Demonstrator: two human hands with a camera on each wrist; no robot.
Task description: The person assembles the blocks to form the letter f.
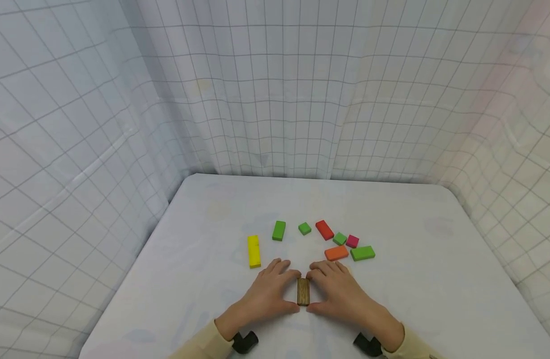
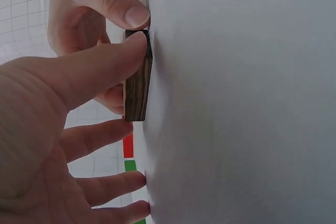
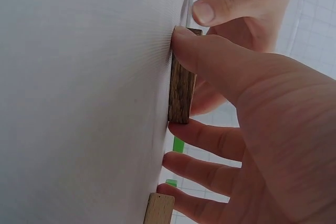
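A small dark brown wooden block (image 1: 303,292) lies lengthwise on the white table between the two hands. My left hand (image 1: 272,291) pinches it end to end, thumb at the near end and index finger at the far one. From the other side my right hand (image 1: 340,294) holds the same ends in the same way. Both thumbs are close together at the near end in the left wrist view, where the block's dark side (image 2: 136,90) shows. The other fingers of each hand are spread, with tips at the table. A pale wooden block (image 3: 159,209) stands by my right hand's outer fingers.
Ahead to the left lie a yellow block (image 1: 254,252) and a green block (image 1: 279,231). Beyond the right hand are a small green cube (image 1: 304,229), a red block (image 1: 325,230), an orange block (image 1: 336,253), a pink cube (image 1: 352,241) and another green block (image 1: 362,253). Grid-patterned curtains surround the table.
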